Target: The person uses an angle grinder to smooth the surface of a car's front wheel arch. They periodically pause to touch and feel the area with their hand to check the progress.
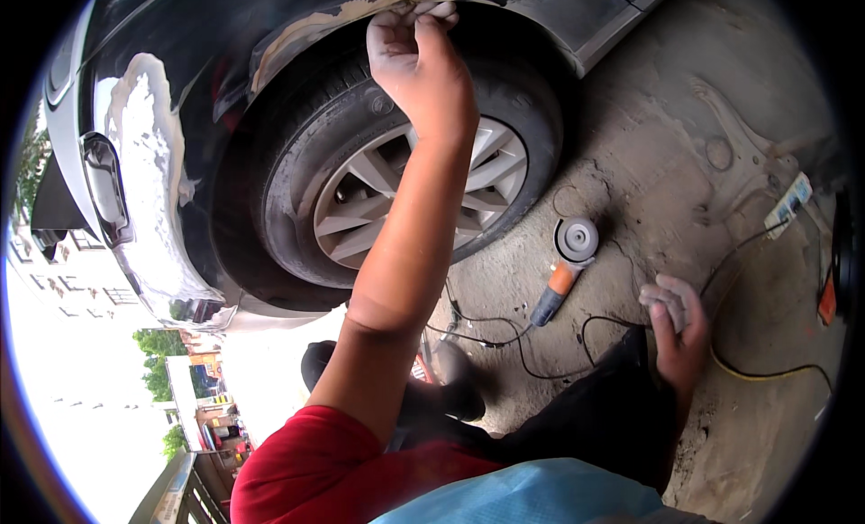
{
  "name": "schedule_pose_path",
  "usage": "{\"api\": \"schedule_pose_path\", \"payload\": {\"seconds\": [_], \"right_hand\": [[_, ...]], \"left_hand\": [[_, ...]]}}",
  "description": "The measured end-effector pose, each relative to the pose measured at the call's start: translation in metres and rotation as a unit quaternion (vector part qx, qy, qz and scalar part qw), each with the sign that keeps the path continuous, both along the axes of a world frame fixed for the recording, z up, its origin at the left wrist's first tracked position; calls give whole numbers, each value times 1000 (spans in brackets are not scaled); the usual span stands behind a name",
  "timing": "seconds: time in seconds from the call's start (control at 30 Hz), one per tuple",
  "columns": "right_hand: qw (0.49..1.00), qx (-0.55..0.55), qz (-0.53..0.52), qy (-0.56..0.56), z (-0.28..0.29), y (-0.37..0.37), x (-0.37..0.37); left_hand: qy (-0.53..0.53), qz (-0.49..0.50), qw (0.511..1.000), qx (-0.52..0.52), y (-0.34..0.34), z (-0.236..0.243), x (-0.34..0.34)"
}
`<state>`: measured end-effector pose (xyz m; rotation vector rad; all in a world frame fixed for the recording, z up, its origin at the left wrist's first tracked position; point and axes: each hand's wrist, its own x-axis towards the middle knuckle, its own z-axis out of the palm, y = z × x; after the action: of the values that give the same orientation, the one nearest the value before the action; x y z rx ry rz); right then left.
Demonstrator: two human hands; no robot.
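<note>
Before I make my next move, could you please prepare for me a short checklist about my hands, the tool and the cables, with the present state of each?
1. Left hand at the wheel arch: ok, its fingers are at the patched edge.
2. Nothing held in the left hand: cannot tell, the fingers may hide it.
3. Right hand away from the angle grinder: ok, they are apart.
4. Grinder set down: ok, it lies on the ground, disc facing up.
5. Grinder unplugged: cannot tell from this view.
6. Cables tidied away: not ok, they lie loose across the ground near the legs.
</note>
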<state>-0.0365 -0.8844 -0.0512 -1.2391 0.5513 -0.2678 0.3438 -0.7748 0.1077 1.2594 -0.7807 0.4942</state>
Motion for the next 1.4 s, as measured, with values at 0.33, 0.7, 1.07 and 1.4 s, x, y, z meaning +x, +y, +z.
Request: {"api": "schedule_pose_path", "payload": {"seconds": [0.33,0.7,1.07,1.4], "right_hand": [[999,37,39,-4,-49,-3,37],[997,47,61,-10,-64,-10,46],[997,60,52,-17,-69,-11,47],[997,67,44,-4,-73,-7,45]], "left_hand": [[28,27,998,-43,3,-6,-4],[69,61,996,-6,9,8,-15],[177,-54,981,-51,17,12,-19],[278,-129,949,-74,30,-7,-22]]}}
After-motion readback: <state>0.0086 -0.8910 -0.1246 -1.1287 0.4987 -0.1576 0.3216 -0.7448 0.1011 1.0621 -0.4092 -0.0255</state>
